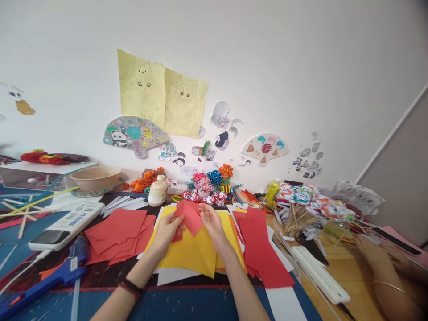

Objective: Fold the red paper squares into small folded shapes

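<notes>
A folded piece of red paper (190,217) is held up above yellow sheets (187,256) in the middle of the table. My left hand (169,225) pinches its left side between thumb and fingers. At its right edge is my right hand (211,223), fingers curled around that side. A smaller red piece (177,235) shows just below my left hand. Red squares (117,234) lie in a loose pile to the left, and longer red strips (262,245) lie to the right.
A blue glue gun (43,283) and a white power strip (67,225) lie at left. A glue bottle (157,191) stands behind the paper. At right are wrapped sticks (301,205), another power strip (321,274) and another person's arms (388,267).
</notes>
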